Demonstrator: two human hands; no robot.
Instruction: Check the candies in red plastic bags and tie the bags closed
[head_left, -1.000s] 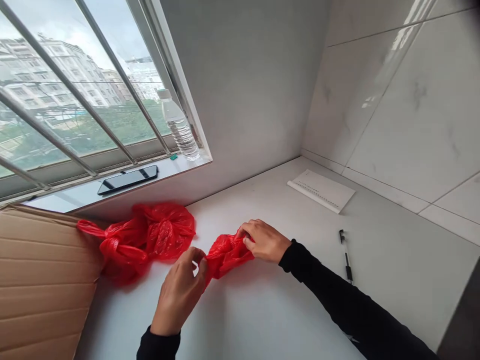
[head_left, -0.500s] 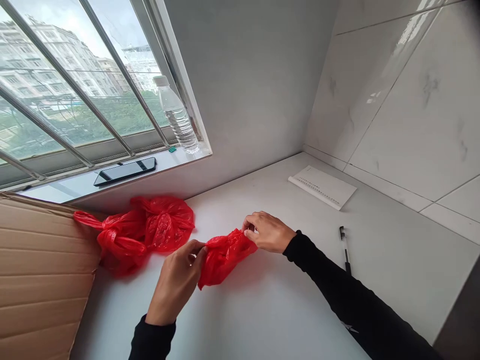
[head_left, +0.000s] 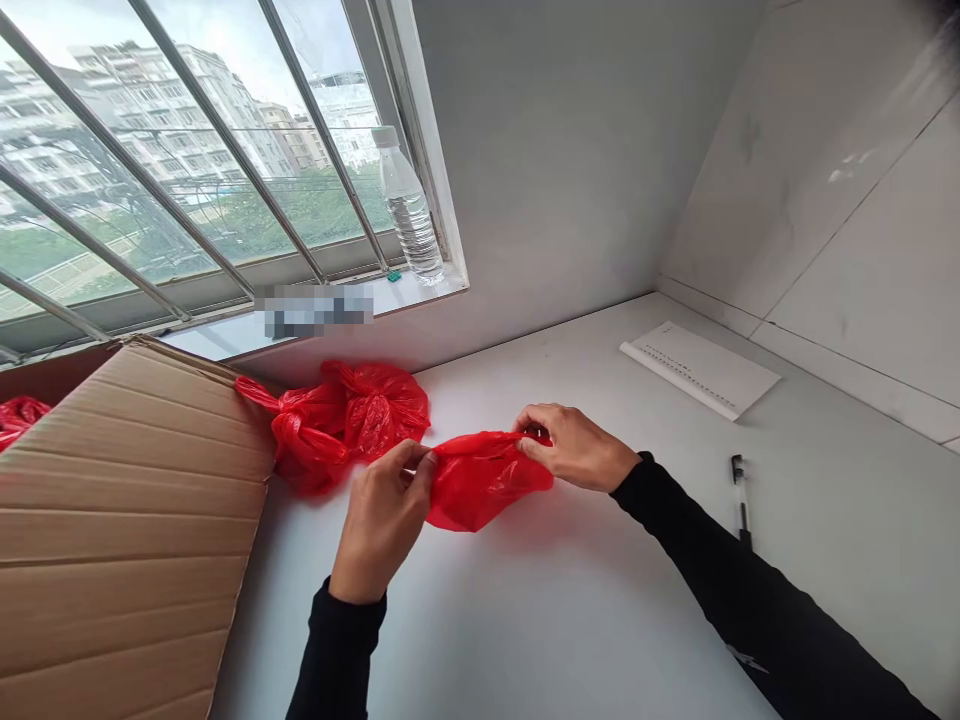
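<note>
A thin red plastic bag (head_left: 484,485) is stretched between my two hands above the white tabletop (head_left: 480,640). My left hand (head_left: 386,515) pinches its left upper corner between thumb and fingers. At the other end, my right hand (head_left: 577,447) grips the right upper edge the same way. The bag's lower part hangs loose and looks flat; what it may hold I cannot tell. Just behind my left hand lie knotted red plastic bags (head_left: 345,420), bunched against the wall side.
At left stands a cardboard box (head_left: 127,520) with more red plastic inside. A water bottle (head_left: 411,215) and a blurred-out object (head_left: 311,312) are on the windowsill. A white notepad (head_left: 701,370) and a pen (head_left: 741,500) lie at right.
The view has swung left, showing more of the box and its red contents. My hands have drawn the bag's top edge straighter, so it is less crumpled.
</note>
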